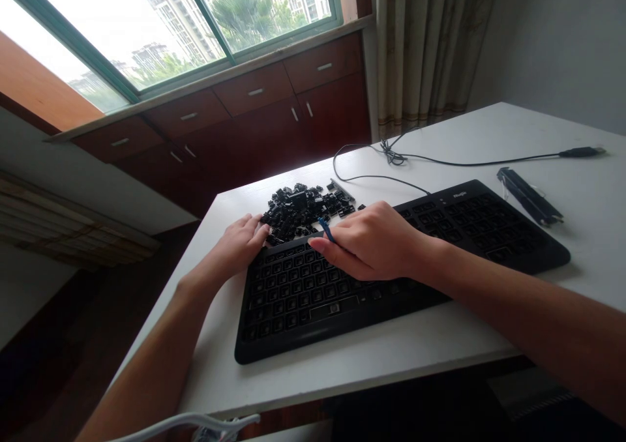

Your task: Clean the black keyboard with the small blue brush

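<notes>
A black computer keyboard point(288, 321) with its keycaps off lies on the white table, its rows of square key sockets bare. Behind its left part is a heap of loose black keycaps point(298, 207). My left hand point(242, 241) rests at the heap's left side, fingers stretched out and touching its edge. Over the middle of the keyboard, my right hand point(372, 243) is closed around a slim blue tool point(325, 229). Only a short length of the tool shows; its exact kind is hidden by the fingers.
The keyboard's cable point(464, 163) runs over the back of the white table point(533, 132) to a plug point(581, 152). A black strip-like piece point(529, 196) lies at the right. Wooden cabinets point(264, 129) stand beyond, under a window. A white curved frame point(195, 420) shows at the bottom.
</notes>
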### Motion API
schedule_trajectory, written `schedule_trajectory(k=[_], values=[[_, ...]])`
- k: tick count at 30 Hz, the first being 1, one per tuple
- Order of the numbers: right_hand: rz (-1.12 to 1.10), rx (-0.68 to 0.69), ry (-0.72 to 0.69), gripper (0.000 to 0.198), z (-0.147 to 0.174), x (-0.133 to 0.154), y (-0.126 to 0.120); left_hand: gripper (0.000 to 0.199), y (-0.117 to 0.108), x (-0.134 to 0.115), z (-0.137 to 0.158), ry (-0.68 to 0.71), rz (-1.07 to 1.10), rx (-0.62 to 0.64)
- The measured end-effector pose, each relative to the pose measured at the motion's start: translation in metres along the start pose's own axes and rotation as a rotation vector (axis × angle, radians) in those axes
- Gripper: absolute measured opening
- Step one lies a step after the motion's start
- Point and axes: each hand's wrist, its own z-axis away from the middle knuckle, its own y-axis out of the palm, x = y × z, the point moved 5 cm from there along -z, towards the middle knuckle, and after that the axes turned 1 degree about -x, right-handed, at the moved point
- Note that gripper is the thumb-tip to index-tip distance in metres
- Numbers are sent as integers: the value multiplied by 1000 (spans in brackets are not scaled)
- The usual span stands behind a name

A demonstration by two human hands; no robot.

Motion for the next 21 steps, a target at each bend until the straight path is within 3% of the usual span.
schedule_trajectory(k=[6,14,21], values=[[5,-1,-1,57,0,0,0,61,0,-1,1,25,7,27],[1,6,-6,56,0,1,2,69,8,5,-2,-48,-13,69],[22,45,5,54,0,1,3,67,9,5,-2,7,-23,71]])
